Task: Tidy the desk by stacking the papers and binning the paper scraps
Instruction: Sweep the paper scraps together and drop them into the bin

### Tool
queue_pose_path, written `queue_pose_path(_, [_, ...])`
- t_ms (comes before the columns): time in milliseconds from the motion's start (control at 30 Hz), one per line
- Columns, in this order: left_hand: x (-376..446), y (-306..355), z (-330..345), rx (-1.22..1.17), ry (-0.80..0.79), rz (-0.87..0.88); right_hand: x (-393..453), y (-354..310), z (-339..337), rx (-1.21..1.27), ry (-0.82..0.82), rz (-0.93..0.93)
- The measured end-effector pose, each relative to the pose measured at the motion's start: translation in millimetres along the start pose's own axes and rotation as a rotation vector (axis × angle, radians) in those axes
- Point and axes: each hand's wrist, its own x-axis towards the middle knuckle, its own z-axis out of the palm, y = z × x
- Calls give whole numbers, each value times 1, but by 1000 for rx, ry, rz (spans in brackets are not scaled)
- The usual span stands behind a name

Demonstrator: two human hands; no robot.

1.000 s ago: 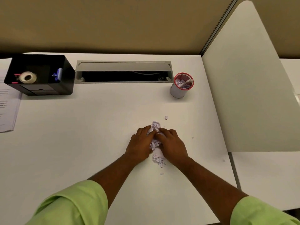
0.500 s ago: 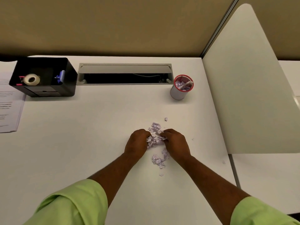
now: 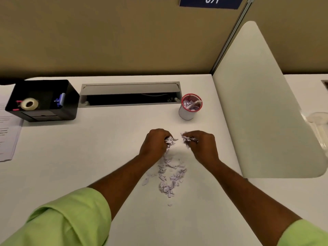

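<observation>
A loose pile of small pale paper scraps [image 3: 168, 174] lies on the white desk [image 3: 88, 166] in front of me. My left hand [image 3: 155, 143] grips a bunch of scraps above the pile's far end. My right hand [image 3: 201, 145] grips another bunch, a short gap away from the left. Both fists are lifted slightly off the desk. A small bin with a red rim [image 3: 190, 108] stands beyond my right hand and holds scraps. A stack of printed papers [image 3: 8, 132] lies at the far left edge.
A black organiser box [image 3: 44, 101] with a tape roll sits at the back left. A grey cable slot [image 3: 130, 94] runs along the back. A white divider panel [image 3: 262, 110] walls the right side. A tan partition stands behind.
My hands were pressed together over the scraps; they have since closed on a bunch each, lifted and parted. Several scraps have spilled onto the desk below. The camera has tilted up.
</observation>
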Motion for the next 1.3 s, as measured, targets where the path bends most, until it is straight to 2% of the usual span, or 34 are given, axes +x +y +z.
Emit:
queue_pose_path(233, [68, 44, -14, -61, 82, 0, 86, -4, -42, 77, 151, 102])
queue_pose_path(333, [95, 58, -17, -55, 137, -5, 119, -5, -51, 75, 155, 97])
queue_pose_path(467, [114, 62, -17, 6, 158, -37, 149, -3, -46, -88, 78, 36])
queue_pose_path(767, [132, 54, -11, -39, 203, -79, 175, 15, -18, -516, -296, -132])
queue_pose_path(1067, [136, 53, -10, -59, 220, -114, 187, 7, -14, -526, -481, -82])
queue_pose_path(1200, [144, 55, -11, -62, 224, -102, 189, -4, -30, -543, -494, -90])
queue_pose_path(1300, [153, 57, -10, -44, 223, -85, 190, -3, -43, -537, -402, -115])
